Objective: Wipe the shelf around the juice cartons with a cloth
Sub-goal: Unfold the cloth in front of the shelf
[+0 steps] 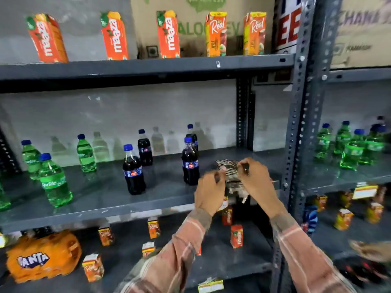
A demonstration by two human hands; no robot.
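Note:
A striped brown-and-white cloth [231, 176] hangs bunched between my two hands over the right end of the middle shelf [105, 206]. My left hand [209, 192] grips its left side and my right hand [257, 180] grips its right side. Tall juice cartons stand on the top shelf [148, 67]: three orange Maaza cartons [115, 37] to the left and two Real cartons [215, 34] to the right. Small juice cartons [236, 235] stand scattered on the lower shelf below my arms.
Green Sprite bottles [55, 182] and dark cola bottles [190, 163] stand on the middle shelf left of my hands. A perforated metal upright [300, 123] rises just right of my right hand. An orange Fanta pack [42, 256] lies bottom left. More green bottles [351, 149] fill the right rack.

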